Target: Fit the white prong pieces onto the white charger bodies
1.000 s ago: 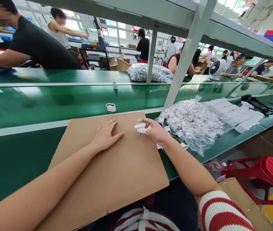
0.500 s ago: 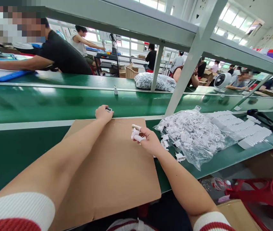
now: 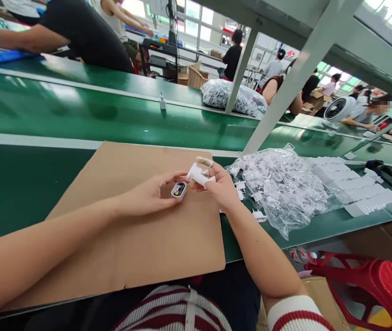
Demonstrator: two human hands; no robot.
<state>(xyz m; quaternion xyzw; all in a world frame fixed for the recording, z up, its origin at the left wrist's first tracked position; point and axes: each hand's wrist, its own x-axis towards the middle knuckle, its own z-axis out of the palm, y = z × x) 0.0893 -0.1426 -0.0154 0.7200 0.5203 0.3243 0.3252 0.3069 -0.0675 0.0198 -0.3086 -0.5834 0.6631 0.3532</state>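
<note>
My left hand [image 3: 149, 195] grips a small white charger housing [image 3: 183, 193] between thumb and fingers. Its open end faces me and shows dark parts with a yellow spot inside. Close beside it, my right hand [image 3: 224, 189] pinches a small white plastic piece [image 3: 193, 172], partly hidden by fingers; pale covers wrap the thumb and a fingertip. Both hands are over a brown cardboard sheet [image 3: 141, 248] lying on the green bench. To the right, a clear bag [image 3: 282, 188] is full of white plug pieces, several of them loose by its edge.
Neat rows of white pieces [image 3: 368, 195] lie right of the bag. Across the green belt [image 3: 95, 110] stands one white charger [image 3: 162, 101]. A metal post [image 3: 285, 87] rises beyond the bag. A red stool [image 3: 382, 280] is at lower right. Several people sit across the line.
My left hand has come back from the belt edge with the charger housing and is now beside my right hand. My right hand still holds its white piece. The view has tilted and shifted.
</note>
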